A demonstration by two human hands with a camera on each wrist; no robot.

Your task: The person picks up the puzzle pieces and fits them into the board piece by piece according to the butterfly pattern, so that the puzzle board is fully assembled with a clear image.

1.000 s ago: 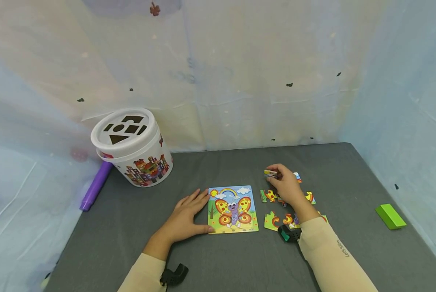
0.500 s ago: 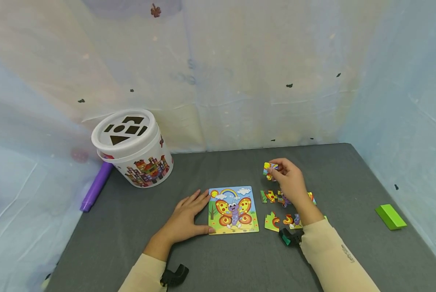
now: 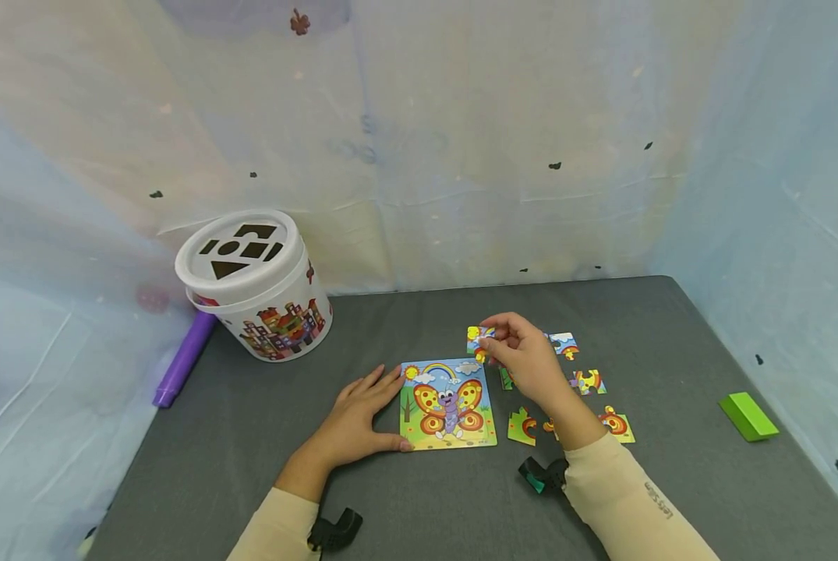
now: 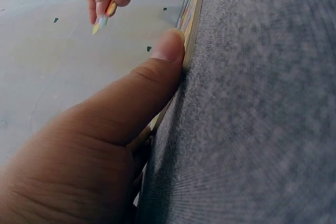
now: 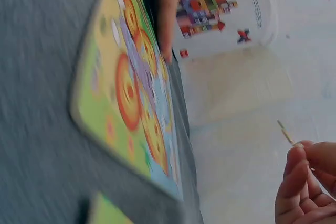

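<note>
Right hand [image 3: 527, 360]: fingers curled, pinching a puzzle piece [image 3: 479, 343] between thumb and fingertips, held in the air just above the far right corner of the butterfly puzzle board [image 3: 448, 403].

Left hand [image 3: 358, 417]: fingers straight, flat on the grey counter [image 3: 419, 499], thumb pressed against the board's left edge; grasps nothing.

Loose pieces [image 3: 590, 382] lie on the counter right of the board. White shape-sorter bucket [image 3: 253, 280] stands far left.

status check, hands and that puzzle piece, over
Left hand flat, thumb against butterfly board. Right hand pinches puzzle piece above board's top right corner. Loose pieces lie right of board, nothing blocking.
</note>
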